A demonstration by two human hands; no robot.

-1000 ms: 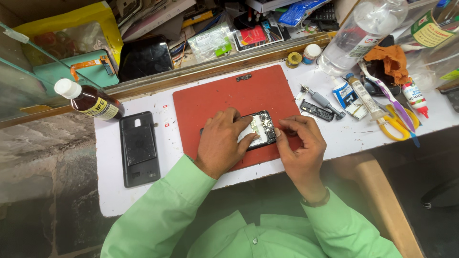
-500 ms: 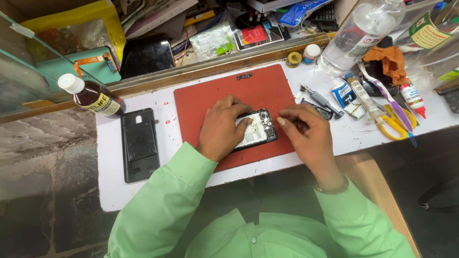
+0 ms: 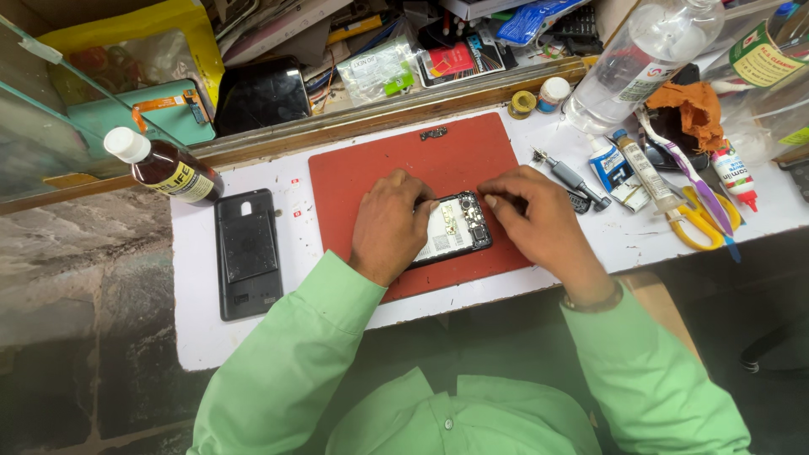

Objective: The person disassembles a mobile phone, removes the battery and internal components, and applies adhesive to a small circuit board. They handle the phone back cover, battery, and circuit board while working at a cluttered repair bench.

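White worktop (image 3: 253,337), grey stone floor (image 3: 76,278) left, wooden rail (image 3: 337,131) behind.

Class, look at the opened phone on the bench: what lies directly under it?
The opened phone rests on a red mat, which lies on the white bench. The left hand covers the phone's left end, so that part stays hidden.
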